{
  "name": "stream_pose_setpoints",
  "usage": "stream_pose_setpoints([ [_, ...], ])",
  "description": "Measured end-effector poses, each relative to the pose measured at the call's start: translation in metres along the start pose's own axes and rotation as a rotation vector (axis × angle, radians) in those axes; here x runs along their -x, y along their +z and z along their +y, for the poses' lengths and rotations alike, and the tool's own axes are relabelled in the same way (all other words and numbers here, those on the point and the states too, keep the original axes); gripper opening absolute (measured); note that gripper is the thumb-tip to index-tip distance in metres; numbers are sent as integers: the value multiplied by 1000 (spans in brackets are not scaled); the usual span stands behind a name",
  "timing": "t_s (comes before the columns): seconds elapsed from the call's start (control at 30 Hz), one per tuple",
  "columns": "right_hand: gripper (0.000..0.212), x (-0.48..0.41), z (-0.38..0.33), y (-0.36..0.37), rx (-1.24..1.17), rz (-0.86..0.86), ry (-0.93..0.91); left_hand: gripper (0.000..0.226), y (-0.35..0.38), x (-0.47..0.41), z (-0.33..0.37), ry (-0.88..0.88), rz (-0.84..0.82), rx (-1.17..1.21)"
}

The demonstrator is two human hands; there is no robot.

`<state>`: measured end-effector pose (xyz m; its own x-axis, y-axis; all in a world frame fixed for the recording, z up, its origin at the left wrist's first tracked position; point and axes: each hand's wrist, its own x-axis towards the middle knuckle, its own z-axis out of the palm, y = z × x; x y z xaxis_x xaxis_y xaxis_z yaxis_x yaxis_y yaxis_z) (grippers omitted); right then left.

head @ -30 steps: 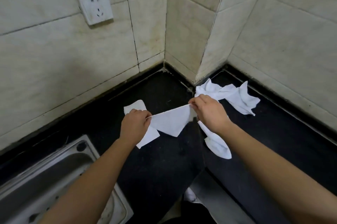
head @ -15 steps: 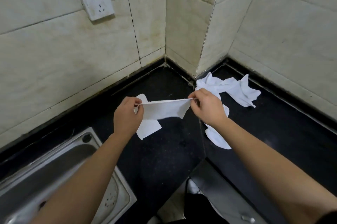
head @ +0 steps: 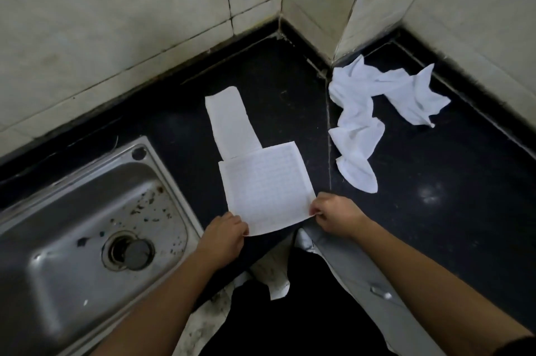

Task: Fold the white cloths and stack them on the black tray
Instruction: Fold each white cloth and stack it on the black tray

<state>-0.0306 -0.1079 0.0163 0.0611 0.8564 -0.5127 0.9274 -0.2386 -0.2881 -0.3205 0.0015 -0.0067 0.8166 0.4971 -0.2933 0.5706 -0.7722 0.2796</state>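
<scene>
a: what takes up most of the view?
b: the tiled wall [head: 116, 22] at the back, bending round a corner; below it the black counter [head: 435, 225]; at the left a steel sink [head: 72, 204] set into the counter, its basin spotted with specks.
a: and the cloths?
b: a crumpled heap of white cloths [head: 362, 123] lies on the counter to the right, close to the wall corner; the flat cloth [head: 266, 190] is spread in the middle, just right of the sink, its near edge at the counter's front; its far edge overlaps the near end of a narrow folded cloth [head: 232, 120] lying behind it.
a: the hands?
b: the left hand [head: 224, 235] pinches the flat cloth's near left corner, fingers curled with the thumb on top; the right hand [head: 333, 218] pinches the near right corner, fingers bent close together on the edge.
</scene>
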Motion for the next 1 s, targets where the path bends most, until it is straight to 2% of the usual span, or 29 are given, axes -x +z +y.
stream_pose_setpoints([
  [0.17, 21, -2, 4, 7, 11, -63, -50, 18, 3, 5, 4, -73, -95, 134],
  [0.3, 18, -18, 8, -2, -66, -51, -29, 13, -11, -6, -5, -324, -154, 392],
  [0.4, 19, -36, 13, -13, -362, 71, 82, 16, -21, -16, -22, -554, -13, 670],
  [0.5, 18, -59, 11, -26, -687, 184, 219, 17, -32, -30, -33, -789, 197, 997],
  [0.6, 12, -82, 9, -33, -830, 258, 272, 18, -40, -47, -36, -924, 359, 1240],
  [0.7, 9, -102, 8, -37, -864, 317, 324, 21, -40, -67, -42, -994, 441, 1283],
  [0.77, 16, -113, 8, -40, -831, 340, 338, 21, -36, -77, -47, -1010, 469, 1248],
  [1.0, 21, -134, 10, -41, -760, 405, 279, 22, -33, -94, -54, -999, 537, 1156],
])
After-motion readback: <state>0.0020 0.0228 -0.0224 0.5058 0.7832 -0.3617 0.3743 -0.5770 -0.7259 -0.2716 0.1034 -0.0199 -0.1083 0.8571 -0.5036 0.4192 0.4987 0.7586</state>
